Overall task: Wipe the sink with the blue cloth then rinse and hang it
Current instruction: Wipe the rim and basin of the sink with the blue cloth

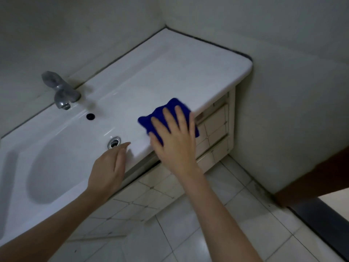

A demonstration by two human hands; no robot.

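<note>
Sink [170, 72] of white ceramic runs from the lower left of the frame to the upper right. Its oval basin [56, 167] sits at the left and a flat counter part stretches away to the right. At the upper left a dull metal tap [62, 91] stands on the back ledge with its spout aimed into the basin. Just right of it are the dark overflow hole [90, 116] and, lower down, the chrome drain [114, 142]. The left hand [107, 173] reaches in from the lower left, grasping nothing, its fingers straight and close together. The tips are at the front rim beside the drain, probably to steady the body, though I cannot tell whether they touch. Right of centre the blue cloth [151, 120] lies folded over the sink's front edge, one part on top and one part hanging down in front. The right hand [175, 140] lies flat on it, fingers spread and uncurled, a hold that presses a wide patch of cloth against the rim for wiping. I judge the wiping step to be in hand, with rinsing and hanging not yet done. Below the counter is a pale panelled cabinet [213, 133]. Further right come the light floor tiles [226, 224], and a brown door [321, 182] stands at the far right edge.
</note>
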